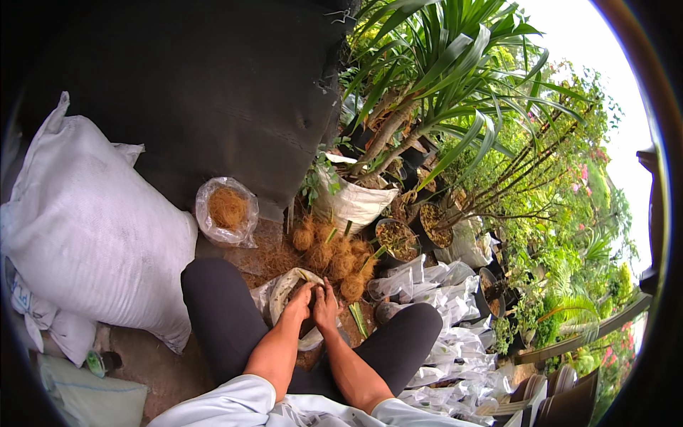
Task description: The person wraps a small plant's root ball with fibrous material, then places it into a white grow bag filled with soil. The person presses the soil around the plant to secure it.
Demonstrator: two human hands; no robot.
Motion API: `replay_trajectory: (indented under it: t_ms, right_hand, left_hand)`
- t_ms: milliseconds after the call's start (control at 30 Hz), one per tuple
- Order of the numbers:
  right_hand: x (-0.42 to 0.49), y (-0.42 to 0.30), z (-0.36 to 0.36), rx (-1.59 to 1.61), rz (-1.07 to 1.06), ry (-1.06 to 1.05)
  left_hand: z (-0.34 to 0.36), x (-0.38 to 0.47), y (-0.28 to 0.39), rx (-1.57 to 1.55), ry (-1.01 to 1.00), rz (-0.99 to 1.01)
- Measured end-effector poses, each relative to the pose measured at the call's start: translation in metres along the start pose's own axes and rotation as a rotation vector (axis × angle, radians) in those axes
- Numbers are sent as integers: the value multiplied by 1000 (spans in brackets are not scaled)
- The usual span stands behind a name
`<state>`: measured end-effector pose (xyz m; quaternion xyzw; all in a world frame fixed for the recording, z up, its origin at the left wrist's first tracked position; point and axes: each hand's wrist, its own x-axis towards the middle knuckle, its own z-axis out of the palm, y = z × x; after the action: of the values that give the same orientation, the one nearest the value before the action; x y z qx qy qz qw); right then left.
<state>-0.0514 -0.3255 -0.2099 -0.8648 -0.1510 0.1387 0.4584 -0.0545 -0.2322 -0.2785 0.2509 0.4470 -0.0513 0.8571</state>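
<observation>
Between my bent knees stands a white woven sack (278,300) with its rim rolled down and dark, soil-like material inside. My left hand (300,302) and my right hand (325,305) meet over its mouth, fingers bent and close together. What lies between the fingers is too small and shaded to make out. Just beyond the hands sit several balls of brown coir fibre (341,262), some with green cut stems sticking out. A long green leaf piece (358,319) lies on the ground to the right of my right hand.
A clear plastic bag (203,213) holds loose coir fibre (228,208). A large stuffed white sack (101,224) leans at left. Clear plastic-wrapped bundles (448,320) crowd the right. Potted plants (397,240) and a white planter sack (352,200) stand ahead, beside black sheeting (213,96).
</observation>
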Motion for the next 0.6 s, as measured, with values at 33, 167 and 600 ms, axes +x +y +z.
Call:
replay_trajectory:
  t_ms: [33,167,600]
  right_hand:
    - [0,2,-1,21,-45,46]
    - [2,14,7,-187,-176,11]
    - [12,115,56,-368,113,-356]
  left_hand:
    - [-2,-2,3,-40,-203,21]
    - [4,-14,-3,-101,-191,85]
    - [-10,-12,12,-36,272,212]
